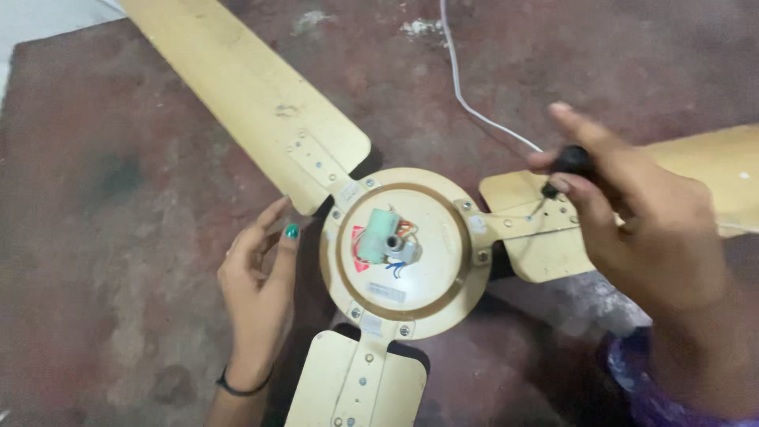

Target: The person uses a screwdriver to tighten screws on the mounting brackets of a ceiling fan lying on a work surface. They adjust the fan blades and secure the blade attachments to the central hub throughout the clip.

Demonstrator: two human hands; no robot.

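Clenched in the right hand, a black-handled tool is held above the fan's right blade bracket; the released left hand rests beside the hub, on the floor.

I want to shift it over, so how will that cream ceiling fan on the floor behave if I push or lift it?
The ceiling fan probably feels heavy at its round metal motor hub. Its three long thin blades would likely flex and swing wide if lifted. Lying flat on the rough floor, it should scrape rather than roll.
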